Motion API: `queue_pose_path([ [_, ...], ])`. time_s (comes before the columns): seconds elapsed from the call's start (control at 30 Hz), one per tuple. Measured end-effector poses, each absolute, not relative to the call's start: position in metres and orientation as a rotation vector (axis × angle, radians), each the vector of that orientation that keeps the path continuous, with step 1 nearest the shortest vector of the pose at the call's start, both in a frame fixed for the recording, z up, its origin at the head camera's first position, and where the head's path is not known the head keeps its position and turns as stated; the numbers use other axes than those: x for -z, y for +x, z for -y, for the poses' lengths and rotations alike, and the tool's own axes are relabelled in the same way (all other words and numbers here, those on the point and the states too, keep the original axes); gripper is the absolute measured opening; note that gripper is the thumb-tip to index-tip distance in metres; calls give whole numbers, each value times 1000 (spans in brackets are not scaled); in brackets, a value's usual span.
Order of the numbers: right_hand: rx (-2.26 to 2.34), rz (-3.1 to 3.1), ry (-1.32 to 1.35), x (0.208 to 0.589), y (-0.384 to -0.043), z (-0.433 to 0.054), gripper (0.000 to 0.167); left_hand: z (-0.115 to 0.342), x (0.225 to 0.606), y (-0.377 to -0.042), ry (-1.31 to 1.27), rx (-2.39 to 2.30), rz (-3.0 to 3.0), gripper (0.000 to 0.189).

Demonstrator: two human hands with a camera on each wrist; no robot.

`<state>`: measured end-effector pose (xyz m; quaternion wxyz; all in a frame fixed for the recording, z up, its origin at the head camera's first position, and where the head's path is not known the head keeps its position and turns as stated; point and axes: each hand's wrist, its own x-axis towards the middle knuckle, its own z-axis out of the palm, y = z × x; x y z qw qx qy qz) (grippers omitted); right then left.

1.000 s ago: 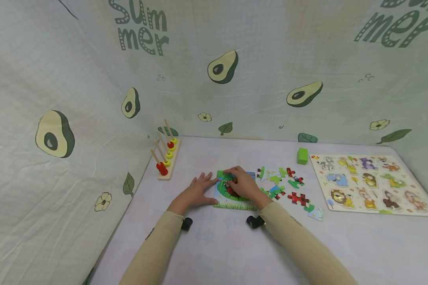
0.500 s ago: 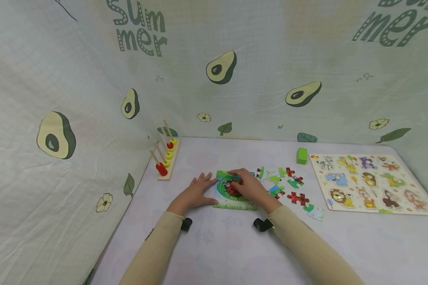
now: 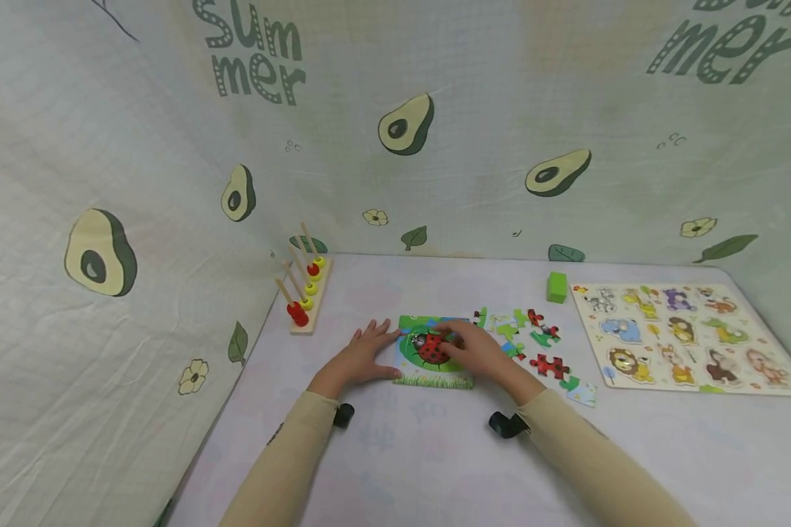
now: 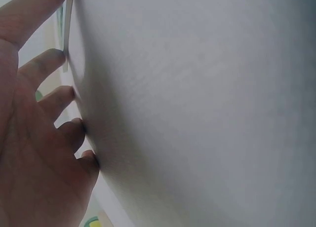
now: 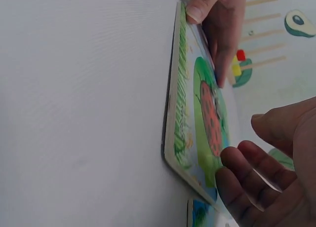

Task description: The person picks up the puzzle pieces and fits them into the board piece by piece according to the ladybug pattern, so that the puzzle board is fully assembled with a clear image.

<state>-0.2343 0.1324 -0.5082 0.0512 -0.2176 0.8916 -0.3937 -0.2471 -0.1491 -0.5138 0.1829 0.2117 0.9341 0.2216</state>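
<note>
A ladybug puzzle with a grassy lower border lies flat on the table. My left hand rests at its left side, fingers spread; the thumb and index finger touch the board's edge, as the left wrist view shows the fingertips down at board and table. Over the puzzle's right part is my right hand, partly covering its upper right. In the right wrist view those fingers are loosely bent near the ladybug picture, the thumb stands apart, and nothing is between them.
Several loose jigsaw pieces lie right of the puzzle. A green block and an animal peg board are farther right. A wooden bead stacker stands at the back left, near the printed cloth wall.
My right hand has slid to the right across the puzzle, uncovering more of the ladybug, and its fingers have drawn away from the picture's middle. The left hand has stayed in place.
</note>
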Motion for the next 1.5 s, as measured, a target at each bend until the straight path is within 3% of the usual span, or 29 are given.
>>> queue_pose_path([
  [0.4,1183,-2761,-745,507,-221,-161,36,148,516,-247,602,-617,-2643,88],
  [1.5,1055,-2909,-515,507,-193,-233,37,147,512,-246,588,-612,-2644,88],
])
